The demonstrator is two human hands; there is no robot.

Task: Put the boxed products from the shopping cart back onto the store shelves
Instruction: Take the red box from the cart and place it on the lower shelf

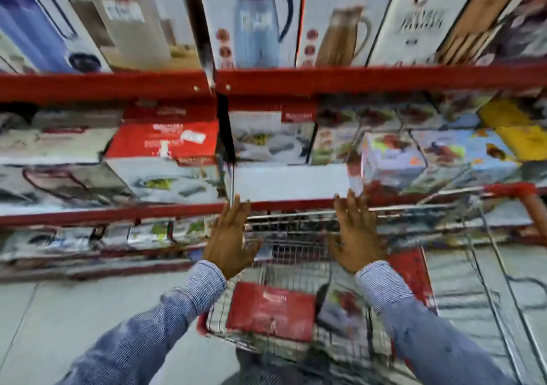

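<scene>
A white-sided box (291, 181) lies on the middle red shelf (118, 213), right of the black upright. My left hand (231, 239) and my right hand (356, 236) are both open, palms forward, fingertips reaching the box's lower corners and the shelf edge. Neither hand holds anything. Below them stands the wire shopping cart (296, 236). A red box (270, 310) and a box with a food picture (340, 304) lie inside it. The frame is blurred.
Tall jug boxes (254, 20) fill the top shelf (355, 78). Red and white boxes (165, 159) sit left of the upright, colourful boxes (393, 159) to the right. The cart's red handle (515, 190) is at right. Grey tiled floor (74, 319) lies at lower left.
</scene>
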